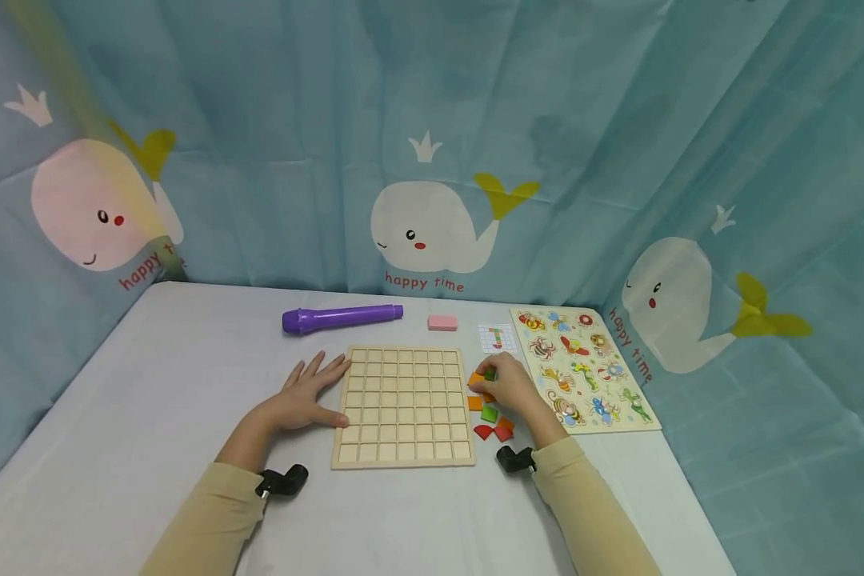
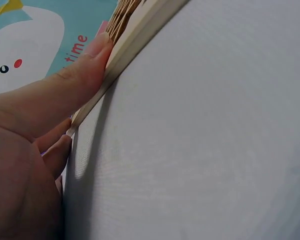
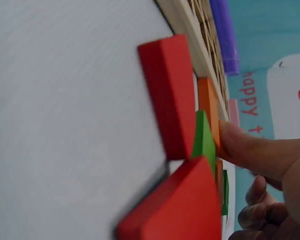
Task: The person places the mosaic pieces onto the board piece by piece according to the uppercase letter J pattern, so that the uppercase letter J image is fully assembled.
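A wooden grid board (image 1: 406,406) lies flat on the white table. My left hand (image 1: 308,398) rests with spread fingers along its left edge; in the left wrist view the thumb (image 2: 85,70) presses the rim. Right of the board, my right hand (image 1: 510,386) reaches into a small group of coloured blocks. Thumb and fingertips pinch an orange block (image 1: 477,378) there. Beside and below the hand lie another orange block (image 1: 474,404), a green block (image 1: 489,414) and red quarter-round blocks (image 1: 483,432). The right wrist view shows a red block (image 3: 170,95) close up.
Behind the board lie a purple microphone-shaped stick (image 1: 342,318) and a pink block (image 1: 442,323). A small pattern card (image 1: 484,338) sits beyond the right hand. An insect picture board (image 1: 576,370) lies at the right. A whale-print curtain (image 1: 295,200) hangs behind the table.
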`<state>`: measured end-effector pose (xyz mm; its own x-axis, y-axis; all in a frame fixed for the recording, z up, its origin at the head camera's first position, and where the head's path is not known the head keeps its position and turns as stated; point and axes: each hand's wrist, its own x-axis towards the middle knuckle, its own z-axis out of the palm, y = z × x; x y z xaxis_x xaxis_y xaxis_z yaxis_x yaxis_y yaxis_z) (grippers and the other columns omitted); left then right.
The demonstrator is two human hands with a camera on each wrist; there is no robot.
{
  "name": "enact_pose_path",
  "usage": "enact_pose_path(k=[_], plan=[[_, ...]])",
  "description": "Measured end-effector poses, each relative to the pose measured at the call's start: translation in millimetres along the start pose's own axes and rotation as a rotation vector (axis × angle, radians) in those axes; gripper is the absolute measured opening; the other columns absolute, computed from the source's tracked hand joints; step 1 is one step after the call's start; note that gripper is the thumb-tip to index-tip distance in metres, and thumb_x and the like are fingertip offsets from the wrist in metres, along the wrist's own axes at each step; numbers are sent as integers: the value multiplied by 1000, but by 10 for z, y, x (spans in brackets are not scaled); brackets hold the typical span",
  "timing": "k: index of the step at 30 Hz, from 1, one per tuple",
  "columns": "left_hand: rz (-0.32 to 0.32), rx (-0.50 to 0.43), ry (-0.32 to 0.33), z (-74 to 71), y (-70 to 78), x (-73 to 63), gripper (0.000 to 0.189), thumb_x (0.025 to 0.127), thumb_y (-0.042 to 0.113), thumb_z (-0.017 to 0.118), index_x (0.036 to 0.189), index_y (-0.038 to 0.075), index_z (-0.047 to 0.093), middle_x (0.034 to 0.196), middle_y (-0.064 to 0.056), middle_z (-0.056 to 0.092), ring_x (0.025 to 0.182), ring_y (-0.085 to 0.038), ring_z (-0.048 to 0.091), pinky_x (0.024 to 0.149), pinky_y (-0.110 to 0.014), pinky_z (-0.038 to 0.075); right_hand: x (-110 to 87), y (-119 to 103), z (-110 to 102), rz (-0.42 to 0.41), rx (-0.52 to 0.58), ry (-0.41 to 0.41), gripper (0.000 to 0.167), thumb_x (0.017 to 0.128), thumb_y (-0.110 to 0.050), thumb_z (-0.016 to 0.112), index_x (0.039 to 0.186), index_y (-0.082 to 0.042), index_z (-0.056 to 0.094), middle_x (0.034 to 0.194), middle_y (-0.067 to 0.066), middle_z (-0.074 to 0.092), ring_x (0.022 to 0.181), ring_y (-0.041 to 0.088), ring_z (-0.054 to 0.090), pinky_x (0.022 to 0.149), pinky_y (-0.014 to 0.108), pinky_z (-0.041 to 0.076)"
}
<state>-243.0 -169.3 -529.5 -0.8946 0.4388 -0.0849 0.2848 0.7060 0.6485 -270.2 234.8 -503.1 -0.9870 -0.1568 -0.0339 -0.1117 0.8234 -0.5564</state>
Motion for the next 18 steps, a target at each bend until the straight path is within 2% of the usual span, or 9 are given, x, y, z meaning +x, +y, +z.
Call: enact_pose_path(k=[5, 7, 12, 18], plan=[[1, -4, 4, 29, 3, 14, 115, 71, 58, 83, 161, 14, 25, 169, -13, 15, 155, -44, -7, 122, -63, -13, 42, -116, -26, 7, 119, -24, 19, 87, -31, 80, 87, -18, 66, 87, 4, 61, 65, 19, 52, 53, 29, 46], [3, -11, 6, 41, -1, 15, 115, 71, 58, 83, 161, 14, 26, 169, -13, 15, 155, -45, -7, 122, -64, -13, 66, -193, -21, -10, 150, -34, 20, 87, -31, 80, 86, -18, 66, 84, 3, 62, 62, 18, 54, 50, 29, 47], [1, -16, 5, 42, -15, 10, 116, 71, 58, 83, 161, 13, 26, 170, -13, 15, 155, -44, -8, 121, -64, -13, 135, -407, 67, -79, 172, -31, 18, 88, -33, 79, 86, -17, 70, 83, -1, 67, 74, 15, 59, 60, 28, 50], [11, -14, 12, 16, -14, -1, 116, 70, 57, 84, 161, 12, 26, 169, -14, 16, 155, -45, -7, 121, -64, -13, 230, -597, 257, -133, 173, -56, 11, 94, -28, 73, 95, -18, 78, 93, -4, 74, 76, 13, 61, 65, 27, 53]])
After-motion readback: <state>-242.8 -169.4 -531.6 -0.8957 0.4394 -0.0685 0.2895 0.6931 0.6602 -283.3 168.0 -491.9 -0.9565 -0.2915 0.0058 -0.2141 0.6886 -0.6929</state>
